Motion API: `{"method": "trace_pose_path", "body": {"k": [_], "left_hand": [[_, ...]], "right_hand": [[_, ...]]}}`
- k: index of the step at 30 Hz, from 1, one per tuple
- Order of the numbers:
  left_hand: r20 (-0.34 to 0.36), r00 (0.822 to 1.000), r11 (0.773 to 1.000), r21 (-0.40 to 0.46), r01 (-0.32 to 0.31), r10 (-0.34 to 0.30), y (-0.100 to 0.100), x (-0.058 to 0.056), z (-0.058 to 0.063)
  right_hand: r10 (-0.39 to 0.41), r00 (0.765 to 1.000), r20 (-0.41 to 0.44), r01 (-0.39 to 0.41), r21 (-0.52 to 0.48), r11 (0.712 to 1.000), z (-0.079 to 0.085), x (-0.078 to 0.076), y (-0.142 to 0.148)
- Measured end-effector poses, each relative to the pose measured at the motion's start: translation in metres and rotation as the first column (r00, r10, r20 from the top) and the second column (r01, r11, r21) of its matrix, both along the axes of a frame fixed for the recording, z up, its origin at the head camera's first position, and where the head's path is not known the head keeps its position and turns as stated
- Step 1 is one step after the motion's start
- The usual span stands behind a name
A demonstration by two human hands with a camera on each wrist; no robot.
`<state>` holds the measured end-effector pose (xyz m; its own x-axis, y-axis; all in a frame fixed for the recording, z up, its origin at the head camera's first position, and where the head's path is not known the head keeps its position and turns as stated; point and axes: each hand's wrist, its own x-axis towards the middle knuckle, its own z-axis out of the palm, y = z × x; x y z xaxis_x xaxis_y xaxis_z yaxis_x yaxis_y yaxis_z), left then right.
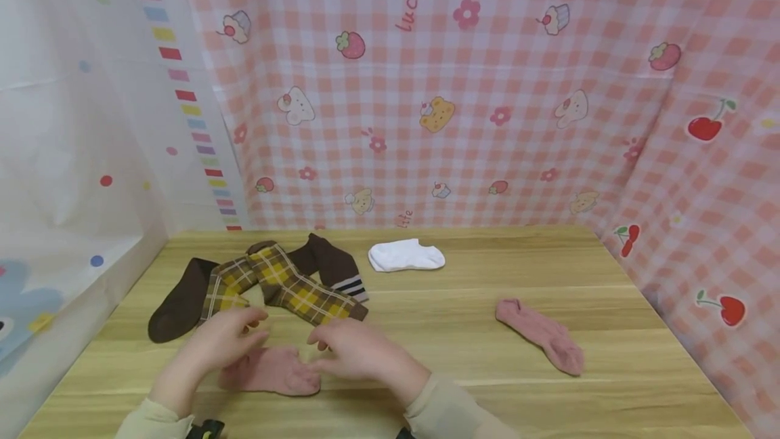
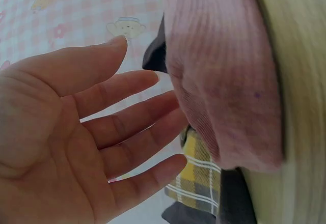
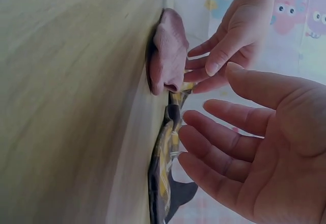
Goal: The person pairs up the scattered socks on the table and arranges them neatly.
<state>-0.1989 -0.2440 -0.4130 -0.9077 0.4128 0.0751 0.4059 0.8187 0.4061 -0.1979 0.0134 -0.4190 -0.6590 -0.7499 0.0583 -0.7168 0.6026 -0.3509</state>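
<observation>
A pink sock (image 1: 271, 372) lies flat near the front of the wooden table, between my two hands. My left hand (image 1: 222, 339) hovers over its left end with fingers loosely spread, and in the left wrist view the palm faces the ribbed pink sock (image 2: 219, 71) with nothing held. At the sock's right end is my right hand (image 1: 359, 352), its fingers relaxed and thumb tip close to the fabric. The right wrist view shows the right palm (image 3: 265, 147) holding nothing. A second pink sock (image 1: 541, 336) lies alone to the right, slanting toward the front.
Behind my hands lie overlapping yellow plaid socks (image 1: 298, 283), with a brown sock (image 1: 183, 303) to their left and a dark striped-cuff sock (image 1: 335, 266) behind. A white ankle sock (image 1: 405, 255) lies near the table's back edge. Patterned curtains (image 1: 439, 87) enclose the table.
</observation>
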Motion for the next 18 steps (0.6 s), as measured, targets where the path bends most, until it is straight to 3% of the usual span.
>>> {"method": "trace_pose_path", "body": {"k": [9,18], "left_hand": [[0.025,1.0,1.0,0.012,0.012,-0.012,-0.008,0.003,-0.007],[0.131,0.991,0.999,0.039,0.003,-0.008,-0.012,0.004,-0.009]], "right_hand": [[-0.044,0.998,0.047,0.042,0.048,0.998,-0.005,0.0,-0.011],[-0.096,0.995,0.004,0.095,0.131,0.987,-0.009,0.001,-0.018]]}}
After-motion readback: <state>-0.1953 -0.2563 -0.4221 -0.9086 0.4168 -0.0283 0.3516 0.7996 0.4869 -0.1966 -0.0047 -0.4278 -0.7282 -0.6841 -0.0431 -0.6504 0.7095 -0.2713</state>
